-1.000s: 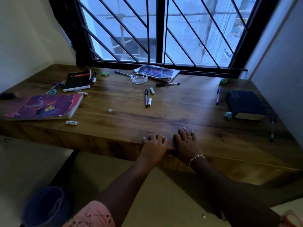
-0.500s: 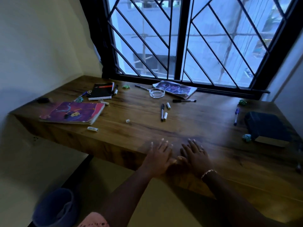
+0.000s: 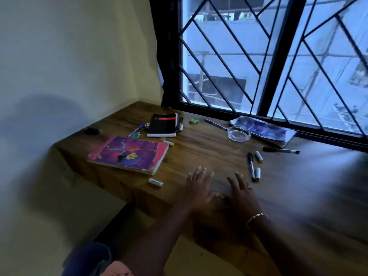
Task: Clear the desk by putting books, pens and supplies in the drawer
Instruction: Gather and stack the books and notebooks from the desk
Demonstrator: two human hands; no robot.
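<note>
left grip (image 3: 199, 186), right grip (image 3: 242, 193): fingers straight | marker (image 3: 251, 166): just beside right grip

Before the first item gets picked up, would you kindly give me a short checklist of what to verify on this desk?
1. Left hand free: ok, fingers straight, holding nothing.
2. Right hand free: ok, fingers straight, holding nothing.
3. Drawer open and ready: cannot tell, no drawer is in view.
4. A pen near at hand: ok, the black marker lies just beyond the right hand.
5. Pink book easy to lift: ok, it lies flat by the front edge of the desk.
</note>
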